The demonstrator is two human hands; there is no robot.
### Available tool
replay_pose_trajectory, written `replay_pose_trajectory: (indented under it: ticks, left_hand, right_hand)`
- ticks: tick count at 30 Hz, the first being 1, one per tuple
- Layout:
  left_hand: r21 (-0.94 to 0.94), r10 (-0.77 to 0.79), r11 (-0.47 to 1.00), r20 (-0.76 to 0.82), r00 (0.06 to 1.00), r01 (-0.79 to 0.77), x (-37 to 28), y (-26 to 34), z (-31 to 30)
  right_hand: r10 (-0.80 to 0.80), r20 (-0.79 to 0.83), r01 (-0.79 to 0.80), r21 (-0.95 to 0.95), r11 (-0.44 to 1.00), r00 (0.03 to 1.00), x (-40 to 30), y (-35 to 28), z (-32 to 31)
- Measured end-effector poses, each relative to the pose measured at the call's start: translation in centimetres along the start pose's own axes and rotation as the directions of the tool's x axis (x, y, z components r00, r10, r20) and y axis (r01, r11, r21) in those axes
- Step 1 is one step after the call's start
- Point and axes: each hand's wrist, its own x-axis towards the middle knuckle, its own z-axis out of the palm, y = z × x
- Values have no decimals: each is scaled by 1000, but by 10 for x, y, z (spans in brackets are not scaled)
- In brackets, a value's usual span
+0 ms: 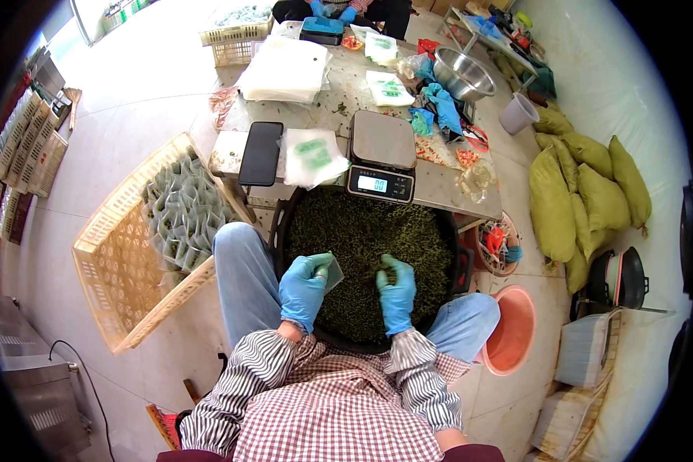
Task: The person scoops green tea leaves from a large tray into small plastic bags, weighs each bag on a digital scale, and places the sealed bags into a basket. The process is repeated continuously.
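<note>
My left hand (304,291), in a blue glove, pinches a small clear plastic bag (334,274). My right hand (397,293), gloved alike, is over the dark green granular plant material (346,231) with its fingers curled. Green bits show around those fingertips, but whether they are held is unclear. The material lies in a wide black tub (454,254) between my knees. Beyond it, at the table's near edge, stands a digital scale (383,141) with a lit display and a bare platform. Left of the scale lie printed plastic bags (313,156) and a black smartphone (261,153).
A yellow plastic crate (115,277) with packed bags (187,213) stands at my left. At right are a pink bucket (511,329), a waste bin (499,245) and green sacks (554,202). The table (341,81) bears a steel bowl (464,72). Across it sits another person (346,8) in blue gloves.
</note>
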Motion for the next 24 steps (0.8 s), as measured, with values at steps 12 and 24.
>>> replay_pose_trajectory:
  ticks: [12, 24]
  left_hand:
    - [-113, -163, 974, 251, 954, 196, -14, 20, 56]
    - [-47, -87, 994, 190, 978, 98, -17, 12, 65]
  right_hand:
    - [388, 426, -329, 898, -292, 817, 13, -92, -62]
    - [399, 222, -311, 934, 175, 890, 4, -126, -58]
